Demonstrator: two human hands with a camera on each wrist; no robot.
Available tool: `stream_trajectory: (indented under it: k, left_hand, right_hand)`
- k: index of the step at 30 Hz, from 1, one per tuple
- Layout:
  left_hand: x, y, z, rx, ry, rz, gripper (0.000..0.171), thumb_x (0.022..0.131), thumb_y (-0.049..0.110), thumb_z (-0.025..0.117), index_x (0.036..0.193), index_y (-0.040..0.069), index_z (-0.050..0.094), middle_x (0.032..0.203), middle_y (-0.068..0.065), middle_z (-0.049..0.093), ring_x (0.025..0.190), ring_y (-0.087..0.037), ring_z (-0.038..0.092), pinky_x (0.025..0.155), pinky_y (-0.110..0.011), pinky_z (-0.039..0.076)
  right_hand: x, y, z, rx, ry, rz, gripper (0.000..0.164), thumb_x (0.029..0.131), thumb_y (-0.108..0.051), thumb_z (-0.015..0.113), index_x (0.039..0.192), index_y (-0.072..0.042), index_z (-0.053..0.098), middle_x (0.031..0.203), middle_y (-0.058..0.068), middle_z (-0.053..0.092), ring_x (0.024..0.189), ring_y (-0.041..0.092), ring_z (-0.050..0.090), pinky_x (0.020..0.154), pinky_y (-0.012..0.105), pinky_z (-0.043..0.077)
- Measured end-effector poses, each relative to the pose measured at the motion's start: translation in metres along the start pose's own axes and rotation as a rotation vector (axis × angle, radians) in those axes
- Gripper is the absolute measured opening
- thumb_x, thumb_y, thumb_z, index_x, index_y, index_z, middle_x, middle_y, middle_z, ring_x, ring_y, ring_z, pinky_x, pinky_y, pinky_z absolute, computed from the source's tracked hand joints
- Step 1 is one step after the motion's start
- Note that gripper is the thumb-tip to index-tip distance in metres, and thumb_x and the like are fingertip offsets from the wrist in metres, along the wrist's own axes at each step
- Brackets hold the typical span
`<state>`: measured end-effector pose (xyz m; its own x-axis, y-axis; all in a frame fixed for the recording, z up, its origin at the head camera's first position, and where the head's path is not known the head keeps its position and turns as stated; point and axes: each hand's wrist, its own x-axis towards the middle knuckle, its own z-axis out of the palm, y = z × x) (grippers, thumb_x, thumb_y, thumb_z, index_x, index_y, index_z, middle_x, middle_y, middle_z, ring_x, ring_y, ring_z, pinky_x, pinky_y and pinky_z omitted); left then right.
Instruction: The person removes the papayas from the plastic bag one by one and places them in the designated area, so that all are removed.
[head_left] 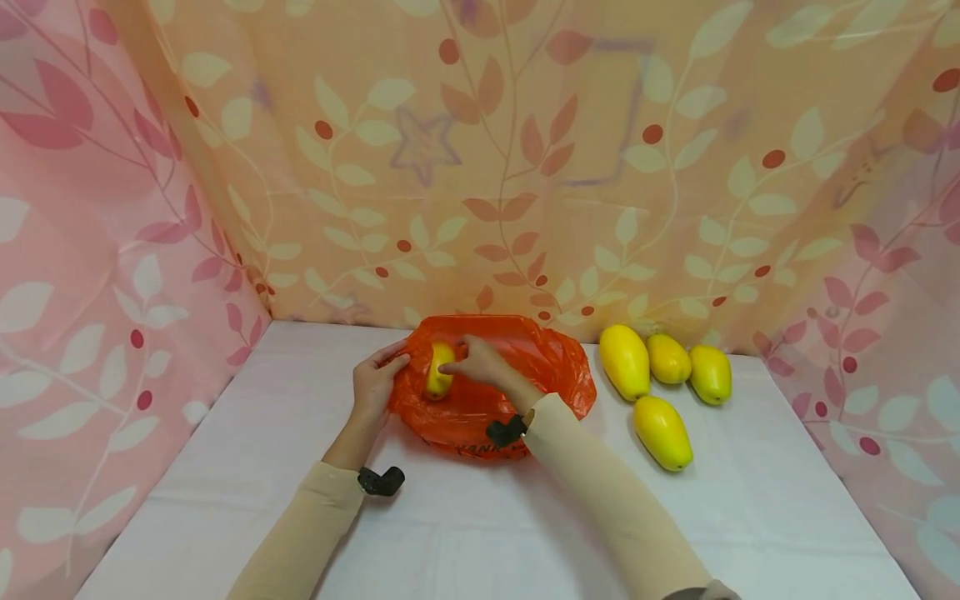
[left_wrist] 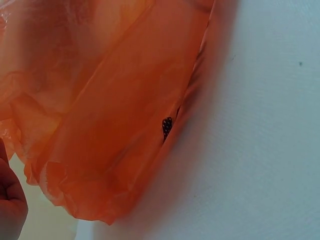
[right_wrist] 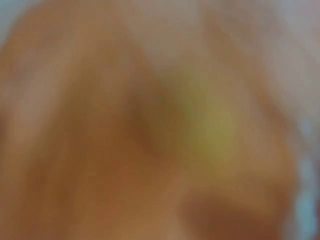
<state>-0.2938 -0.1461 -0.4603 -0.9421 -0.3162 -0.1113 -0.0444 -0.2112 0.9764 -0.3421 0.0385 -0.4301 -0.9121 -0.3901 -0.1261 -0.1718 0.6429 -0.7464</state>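
Note:
A red-orange plastic bag (head_left: 480,417) lies spread on the white table, its mouth facing up. At its left side a yellow papaya (head_left: 438,372) sits within the bag. My left hand (head_left: 372,383) grips the bag's left edge between thumb and fingers; the left wrist view catches only part of a hand beside the orange film. Reaching over the bag from the right, my right hand (head_left: 483,364) has its thumb and fingers spread at the papaya's right side, one fingertip against it. The right wrist view is too blurred to show the contact.
Several more yellow papayas (head_left: 624,362) lie grouped on the table to the right of the bag, one of them (head_left: 663,433) nearer the front. Leaf-patterned cloth (head_left: 510,167) hangs behind the table and at both sides.

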Motion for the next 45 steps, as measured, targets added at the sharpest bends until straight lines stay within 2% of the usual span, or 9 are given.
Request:
stream_trajectory:
  k: [9, 16, 21, 25, 29, 33, 38, 42, 45]
  left_hand:
    - [-0.001, 0.0, -0.001, 0.014, -0.001, -0.016, 0.037, 0.09, 0.01, 0.069, 0.126, 0.005, 0.065, 0.109, 0.005, 0.068, 0.101, -0.006, 0.061, 0.08, -0.012, 0.054]
    - [0.0, 0.0, -0.002, -0.032, -0.011, 0.005, 0.038, 0.09, 0.008, 0.069, 0.126, 0.002, 0.064, 0.095, 0.012, 0.069, 0.118, -0.027, 0.059, 0.08, -0.013, 0.055]
    - [0.001, 0.0, -0.003, -0.013, -0.002, 0.014, 0.037, 0.089, 0.009, 0.07, 0.125, 0.003, 0.066, 0.092, 0.014, 0.069, 0.102, -0.012, 0.064, 0.08, -0.014, 0.055]
    - [0.003, 0.001, -0.005, 0.013, 0.007, 0.026, 0.036, 0.089, 0.009, 0.071, 0.124, 0.003, 0.066, 0.091, 0.016, 0.069, 0.094, -0.004, 0.064, 0.079, -0.013, 0.055]
    - [0.004, 0.001, -0.005, 0.01, 0.003, 0.009, 0.037, 0.089, 0.01, 0.071, 0.125, 0.003, 0.066, 0.096, 0.013, 0.069, 0.107, -0.015, 0.064, 0.08, -0.013, 0.055]
    - [0.004, 0.001, -0.006, 0.011, 0.006, -0.001, 0.037, 0.089, 0.01, 0.071, 0.125, 0.004, 0.066, 0.107, 0.005, 0.07, 0.116, -0.024, 0.06, 0.08, -0.013, 0.055]
    - [0.004, 0.001, -0.006, 0.011, 0.001, -0.002, 0.036, 0.089, 0.01, 0.07, 0.125, 0.003, 0.066, 0.111, 0.002, 0.069, 0.117, -0.024, 0.06, 0.079, -0.013, 0.055]
    - [0.004, 0.001, -0.007, 0.012, 0.005, 0.003, 0.036, 0.089, 0.009, 0.07, 0.125, 0.003, 0.066, 0.101, 0.008, 0.07, 0.106, -0.015, 0.064, 0.079, -0.013, 0.055]
    - [0.004, 0.002, -0.007, 0.02, 0.008, 0.0, 0.036, 0.09, 0.009, 0.069, 0.125, 0.004, 0.066, 0.101, 0.007, 0.07, 0.094, -0.005, 0.065, 0.08, -0.013, 0.055]
  right_hand:
    - [0.008, 0.0, 0.017, 0.017, 0.043, 0.022, 0.072, 0.085, -0.035, 0.075, 0.139, 0.001, 0.045, 0.132, 0.018, 0.057, 0.112, 0.03, 0.058, 0.1, 0.042, 0.051]
    - [0.016, -0.002, 0.028, -0.038, 0.108, 0.034, 0.068, 0.086, -0.035, 0.073, 0.137, 0.003, 0.046, 0.126, 0.018, 0.06, 0.105, 0.029, 0.059, 0.094, 0.039, 0.054]
    - [0.018, -0.006, 0.032, -0.034, 0.153, 0.08, 0.07, 0.086, -0.034, 0.074, 0.139, 0.002, 0.045, 0.13, 0.019, 0.058, 0.112, 0.031, 0.057, 0.1, 0.041, 0.051]
    - [0.02, -0.006, 0.034, 0.007, 0.173, 0.12, 0.071, 0.085, -0.034, 0.075, 0.139, 0.001, 0.045, 0.129, 0.018, 0.059, 0.11, 0.031, 0.058, 0.098, 0.04, 0.052]
    - [0.022, -0.006, 0.038, 0.057, 0.192, 0.158, 0.07, 0.084, -0.032, 0.077, 0.138, 0.001, 0.046, 0.128, 0.019, 0.058, 0.108, 0.031, 0.058, 0.096, 0.04, 0.052]
    - [0.023, -0.006, 0.041, 0.139, 0.184, 0.167, 0.07, 0.084, -0.027, 0.077, 0.138, 0.002, 0.044, 0.129, 0.02, 0.056, 0.11, 0.032, 0.057, 0.098, 0.041, 0.052]
    - [0.025, -0.006, 0.046, 0.217, 0.179, 0.187, 0.066, 0.085, -0.021, 0.075, 0.138, 0.002, 0.043, 0.128, 0.021, 0.055, 0.109, 0.033, 0.057, 0.098, 0.043, 0.053]
    - [0.026, -0.006, 0.048, 0.237, 0.193, 0.205, 0.065, 0.084, -0.021, 0.075, 0.137, 0.002, 0.045, 0.126, 0.019, 0.056, 0.107, 0.032, 0.057, 0.097, 0.043, 0.053]
    - [0.026, -0.006, 0.048, 0.245, 0.192, 0.214, 0.066, 0.083, -0.022, 0.076, 0.136, 0.001, 0.045, 0.125, 0.018, 0.056, 0.106, 0.031, 0.057, 0.097, 0.041, 0.053]
